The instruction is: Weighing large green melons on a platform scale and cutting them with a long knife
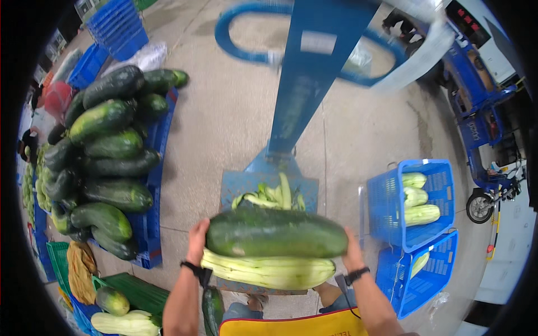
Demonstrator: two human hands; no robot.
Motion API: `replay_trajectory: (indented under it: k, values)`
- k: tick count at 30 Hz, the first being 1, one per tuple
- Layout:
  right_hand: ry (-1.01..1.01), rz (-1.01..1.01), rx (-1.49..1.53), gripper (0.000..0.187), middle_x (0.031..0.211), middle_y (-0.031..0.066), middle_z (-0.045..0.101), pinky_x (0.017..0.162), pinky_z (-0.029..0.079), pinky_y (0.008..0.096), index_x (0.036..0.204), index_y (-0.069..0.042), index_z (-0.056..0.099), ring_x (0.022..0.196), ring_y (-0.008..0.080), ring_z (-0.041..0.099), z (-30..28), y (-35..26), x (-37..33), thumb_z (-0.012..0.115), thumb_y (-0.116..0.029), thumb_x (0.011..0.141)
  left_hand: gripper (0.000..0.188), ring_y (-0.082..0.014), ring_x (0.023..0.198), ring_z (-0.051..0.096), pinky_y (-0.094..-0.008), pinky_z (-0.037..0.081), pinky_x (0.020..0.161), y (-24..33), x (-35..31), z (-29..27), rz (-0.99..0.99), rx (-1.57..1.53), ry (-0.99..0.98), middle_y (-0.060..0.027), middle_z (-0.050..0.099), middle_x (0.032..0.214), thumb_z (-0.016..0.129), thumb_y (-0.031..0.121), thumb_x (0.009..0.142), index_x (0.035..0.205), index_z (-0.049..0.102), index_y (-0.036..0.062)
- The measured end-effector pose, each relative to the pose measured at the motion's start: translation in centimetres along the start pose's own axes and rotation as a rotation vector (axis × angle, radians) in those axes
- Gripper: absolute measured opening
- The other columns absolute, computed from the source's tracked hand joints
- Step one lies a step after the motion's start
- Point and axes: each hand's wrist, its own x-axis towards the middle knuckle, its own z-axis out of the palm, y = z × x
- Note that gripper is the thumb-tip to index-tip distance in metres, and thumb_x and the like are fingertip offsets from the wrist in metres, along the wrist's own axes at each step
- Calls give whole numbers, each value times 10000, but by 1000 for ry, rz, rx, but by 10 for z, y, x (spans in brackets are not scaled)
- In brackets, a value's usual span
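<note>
Dark gourd (274, 232) in half-curled left fingers (202, 227) and right fingers (349, 237), before lettered yellow apron (291, 328).

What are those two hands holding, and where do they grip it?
A large dark green gourd, held by its two ends: left hand at the left end, right hand at the right.

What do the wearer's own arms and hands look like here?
The left hand and right hand are ungloved, and no sleeves show on the forearms. Each wrist wears a dark band: left wristband, right wristband. A thin dark cable shows beside the right wrist.
</note>
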Motion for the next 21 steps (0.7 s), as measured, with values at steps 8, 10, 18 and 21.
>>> replay_trajectory:
  k: [8,10,18,21]
  values:
    - [243,91,-155,393,1034,94,659,843,490,337,1080,4,623,946,194,624,-57,-43,-223,594,-353,919,477,-177,955,587,-292,445,864,-33,-220,-51,-192,80,81,-120,668,1023,580,366,919,1105,637,-69]
    - [278,218,-263,386,968,93,667,793,506,342,1035,-7,635,874,195,640,-74,-37,-256,616,-367,898,514,-198,954,602,-308,445,851,-17,-271,-53,-347,166,107,-161,671,1023,574,394,914,1100,630,-82]
    - [195,512,-404,449,889,93,656,689,503,342,963,23,653,766,196,620,-139,54,-281,656,-413,859,610,-320,1060,603,-481,523,870,-173,-455,-120,-654,-276,239,-198,583,1209,610,428,899,1299,489,-17]
    - [104,521,-665,489,935,111,659,742,494,348,980,44,662,812,209,615,-129,88,-271,657,-429,854,591,-292,1103,581,-420,493,925,-213,-525,-123,-655,-270,356,-175,590,1210,535,438,942,1291,505,-37]
